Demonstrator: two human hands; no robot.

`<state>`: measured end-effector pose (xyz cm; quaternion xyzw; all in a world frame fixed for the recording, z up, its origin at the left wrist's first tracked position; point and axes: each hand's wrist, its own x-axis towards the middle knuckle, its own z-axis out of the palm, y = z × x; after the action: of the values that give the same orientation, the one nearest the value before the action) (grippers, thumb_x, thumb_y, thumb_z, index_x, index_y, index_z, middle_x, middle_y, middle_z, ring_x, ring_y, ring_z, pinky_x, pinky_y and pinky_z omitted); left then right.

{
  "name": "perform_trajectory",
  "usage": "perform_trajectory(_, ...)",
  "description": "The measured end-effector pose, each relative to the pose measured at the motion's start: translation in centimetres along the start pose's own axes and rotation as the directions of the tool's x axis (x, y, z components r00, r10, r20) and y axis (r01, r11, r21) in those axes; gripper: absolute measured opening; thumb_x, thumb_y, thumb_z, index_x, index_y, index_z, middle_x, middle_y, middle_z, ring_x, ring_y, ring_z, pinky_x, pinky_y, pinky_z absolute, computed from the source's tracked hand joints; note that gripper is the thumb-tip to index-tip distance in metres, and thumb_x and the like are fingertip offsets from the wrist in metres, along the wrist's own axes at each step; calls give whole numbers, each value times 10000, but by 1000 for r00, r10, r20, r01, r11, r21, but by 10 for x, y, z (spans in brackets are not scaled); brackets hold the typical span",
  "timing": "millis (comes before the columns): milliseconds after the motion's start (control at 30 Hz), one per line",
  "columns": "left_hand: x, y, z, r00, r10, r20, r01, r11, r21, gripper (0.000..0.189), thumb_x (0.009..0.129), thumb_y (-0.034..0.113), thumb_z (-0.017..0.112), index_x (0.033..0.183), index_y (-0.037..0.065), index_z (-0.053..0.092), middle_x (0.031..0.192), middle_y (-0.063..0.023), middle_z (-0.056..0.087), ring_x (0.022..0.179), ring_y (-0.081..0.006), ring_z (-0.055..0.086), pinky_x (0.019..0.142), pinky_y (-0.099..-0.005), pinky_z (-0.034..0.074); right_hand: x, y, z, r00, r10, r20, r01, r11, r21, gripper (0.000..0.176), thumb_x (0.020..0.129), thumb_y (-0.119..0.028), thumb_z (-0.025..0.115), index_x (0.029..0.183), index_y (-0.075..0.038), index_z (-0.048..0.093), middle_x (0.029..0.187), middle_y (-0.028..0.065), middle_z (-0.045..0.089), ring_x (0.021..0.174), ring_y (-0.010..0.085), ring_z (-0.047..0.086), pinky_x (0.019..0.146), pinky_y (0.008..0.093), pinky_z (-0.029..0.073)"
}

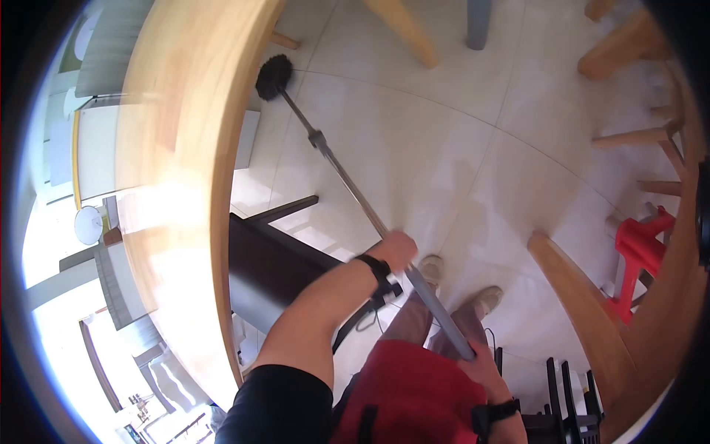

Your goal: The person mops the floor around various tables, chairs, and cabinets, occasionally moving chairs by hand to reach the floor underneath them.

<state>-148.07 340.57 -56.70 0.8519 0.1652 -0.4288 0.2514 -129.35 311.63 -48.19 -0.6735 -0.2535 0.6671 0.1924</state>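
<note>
A long-handled mop [344,176] slants across the view, its dark fluffy head [274,77] resting on the pale tiled floor [414,126] at the upper left. My left hand [398,251] is wrapped around the middle of the pole, where the metal tube meets the grey grip [438,311]. Lower down, my right hand [482,364] is closed on the end of that grip. The palm sides of both hands are hidden. Both wrists wear black bands.
A wooden table edge [222,148] curves along the left, with a dark brown seat [277,270] beside it. To the right are wooden legs [577,288], a red stool [636,248] and black slats [566,399]. My shoes [484,301] stand on the tiles.
</note>
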Motion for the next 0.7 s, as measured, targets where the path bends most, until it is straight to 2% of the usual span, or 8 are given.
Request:
perform_trajectory(100,1,87,-12,990,137,-25,-138,990,-27,128,628,142,689,744,86,694,762,-92,660,766,-286,651,632,-441,491,-67,41,-35,980,-54,-194,-51,867,-496,164,700,-77,605,844,0,581,735,213,578,721,361,589,608,390,481)
perform_trajectory(300,-20,161,-83,994,61,-86,-62,998,-14,139,624,129,692,755,82,686,775,-77,654,769,-255,643,614,-438,441,-119,91,-88,763,-455,-459,-120,598,-792,92,693,-39,608,778,-14,581,726,173,578,690,369,571,600,464,472)
perform_trajectory(400,-36,149,-89,967,175,-187,-170,985,42,141,636,147,691,764,91,669,737,-66,634,734,-244,629,619,-413,433,-122,50,-85,447,-660,-603,-319,512,-797,144,649,-19,627,785,4,585,734,158,587,697,392,565,589,470,467)
perform_trajectory(467,-48,137,-78,933,223,-282,-225,974,27,157,637,165,696,776,105,655,717,-52,620,723,-236,621,641,-398,430,-128,16,-86,656,-507,-559,-145,642,-753,226,621,-2,660,838,18,597,791,203,589,695,397,569,628,455,478)
perform_trajectory(533,-47,120,-52,895,219,-389,-264,962,-66,179,633,185,704,789,124,641,699,-35,607,721,-227,615,672,-385,428,-136,-11,-100,887,-389,-248,188,795,-576,285,619,14,658,898,34,603,822,252,602,677,401,580,654,441,488)
perform_trajectory(600,-47,114,-41,911,263,-317,-305,948,-91,171,660,197,684,818,152,637,697,-15,606,735,-220,616,693,-375,423,-134,-27,-103,989,13,-144,-24,997,-74,197,705,-43,688,881,15,621,767,88,610,685,242,601,674,335,487)
perform_trajectory(667,-47,102,-26,919,281,-275,-314,946,-83,142,688,207,661,822,173,632,696,-1,605,741,-217,616,699,-373,420,-121,-5,-90,975,217,-52,-148,802,579,167,744,-65,695,872,11,621,722,6,596,683,136,589,660,275,476)
perform_trajectory(700,-40,92,-19,919,284,-273,-309,949,-55,116,703,211,647,813,180,628,695,3,604,740,-217,616,696,-374,420,-109,-2,-84,984,178,8,-154,832,533,172,752,-71,701,880,8,619,739,-7,589,702,109,573,657,261,469)
